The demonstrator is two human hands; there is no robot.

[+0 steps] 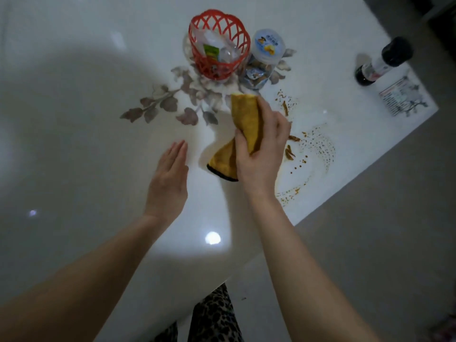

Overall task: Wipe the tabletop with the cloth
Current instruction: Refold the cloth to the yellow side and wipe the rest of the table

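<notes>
At far centre, red basket holds packets; jar holds snacks. Right hand grips bunched yellow cloth; left hand flat, fingers straight.

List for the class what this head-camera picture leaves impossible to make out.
- Yellow cloth with a dark hem: its middle is hidden under the right hand.
- Clear plastic jar with a pale printed lid: lid print too small to read.
- Red plastic lattice basket: contents blurred behind the lattice.
- Glossy white tabletop: cut off by the left edge.
</notes>
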